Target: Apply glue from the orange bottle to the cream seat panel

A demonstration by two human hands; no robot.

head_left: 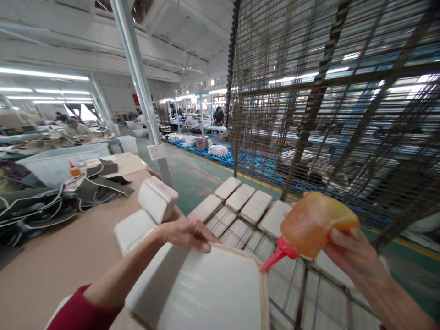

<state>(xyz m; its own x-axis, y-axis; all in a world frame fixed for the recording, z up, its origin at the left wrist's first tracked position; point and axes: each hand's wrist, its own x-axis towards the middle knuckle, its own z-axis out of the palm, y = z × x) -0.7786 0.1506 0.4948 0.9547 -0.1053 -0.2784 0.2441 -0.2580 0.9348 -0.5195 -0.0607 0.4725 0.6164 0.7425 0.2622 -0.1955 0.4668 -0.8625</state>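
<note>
My right hand (347,247) is closed round a squeeze bottle (314,224) of amber glue, tipped so its red nozzle (277,256) points down to the left. The nozzle's tip meets the edge of a white rounded panel (206,284), where a tan band runs along the rim. My left hand (189,233) pinches the panel's far edge, thumb on top and fingers curled beneath. Faint wet-looking streaks show on the panel's face. Just beyond my left forearm, more white panels (156,199) are stacked on the brown table (85,243).
A wire rack (292,96) stands to the right; its lower grid carries rows of white panels (239,197). Dark trimmed pieces (99,185) lie at the left near another glue bottle (74,169) and a white bin (68,160). A metal post (137,68) rises beyond the table. People work farther back.
</note>
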